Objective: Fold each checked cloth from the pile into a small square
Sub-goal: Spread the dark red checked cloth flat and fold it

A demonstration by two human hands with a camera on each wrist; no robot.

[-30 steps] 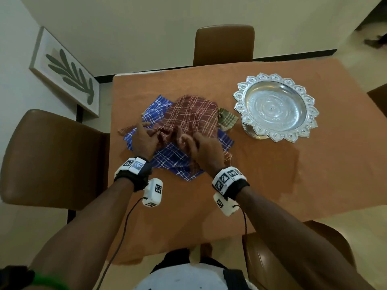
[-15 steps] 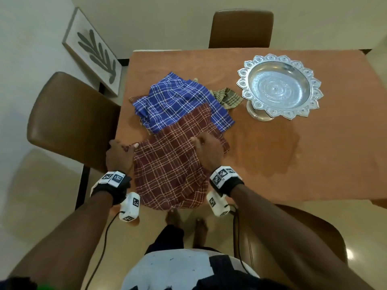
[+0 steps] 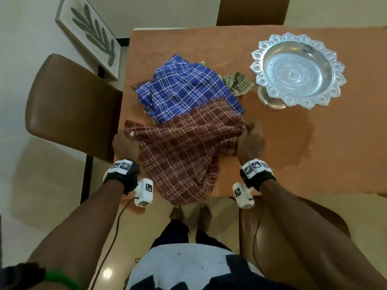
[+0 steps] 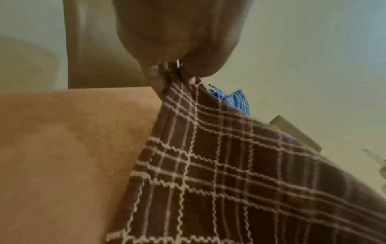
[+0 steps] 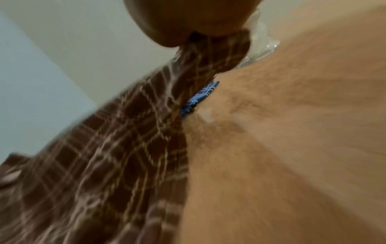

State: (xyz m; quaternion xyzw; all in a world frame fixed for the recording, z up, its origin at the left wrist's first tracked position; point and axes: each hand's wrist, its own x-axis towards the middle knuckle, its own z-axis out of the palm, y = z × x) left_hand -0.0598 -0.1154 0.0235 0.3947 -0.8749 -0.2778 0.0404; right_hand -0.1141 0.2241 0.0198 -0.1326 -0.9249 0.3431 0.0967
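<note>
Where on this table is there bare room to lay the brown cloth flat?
Bare tabletop lies right of the right hand, below the silver dish. The far left is crowded: the blue cloth and olive cloth are piled there, and the brown cloth overhangs the near edge.

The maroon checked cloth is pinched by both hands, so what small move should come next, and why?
Probably lay it flat on the table. The left hand and right hand each pinch a corner of the maroon cloth, but it sags between them, hangs over the table's near edge and overlaps the blue cloth.
</note>
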